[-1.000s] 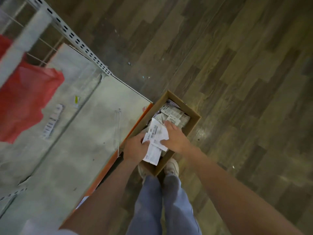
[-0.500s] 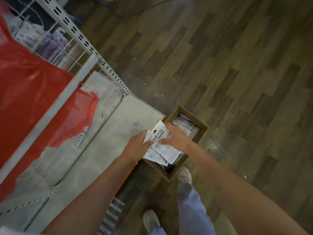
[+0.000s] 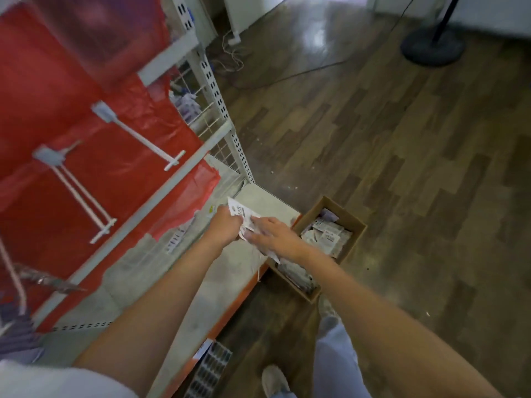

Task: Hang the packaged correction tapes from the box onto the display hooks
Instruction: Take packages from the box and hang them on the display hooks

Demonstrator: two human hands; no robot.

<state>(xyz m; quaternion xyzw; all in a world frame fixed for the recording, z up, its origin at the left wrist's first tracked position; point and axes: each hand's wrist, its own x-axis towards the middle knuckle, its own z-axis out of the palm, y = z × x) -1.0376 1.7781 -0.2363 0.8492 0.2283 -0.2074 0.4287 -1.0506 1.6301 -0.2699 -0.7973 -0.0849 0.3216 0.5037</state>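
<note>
A small stack of white correction tape packets [image 3: 240,213] is held between both hands above the grey base shelf [image 3: 201,282]. My left hand [image 3: 225,226] grips the stack's left side. My right hand [image 3: 271,234] lies over its right side with the fingers spread on the packets. The open cardboard box [image 3: 352,221] stands on the floor just right of the hands, with several more packets [image 3: 326,235] inside. Two white display hooks [image 3: 143,142] [image 3: 83,196] stick out from the red-covered back panel at the left and carry nothing.
The shelf's perforated white upright [image 3: 214,81] and wire grid rise behind the hooks. An orange edge [image 3: 227,314] borders the base shelf. Cables and a round black stand base [image 3: 432,48] lie on the wooden floor behind. My shoe [image 3: 273,380] is at the bottom.
Both hands have lifted the stack of packets out of the box and carried it left over the base shelf. The view has tilted up, bringing the hooks into sight.
</note>
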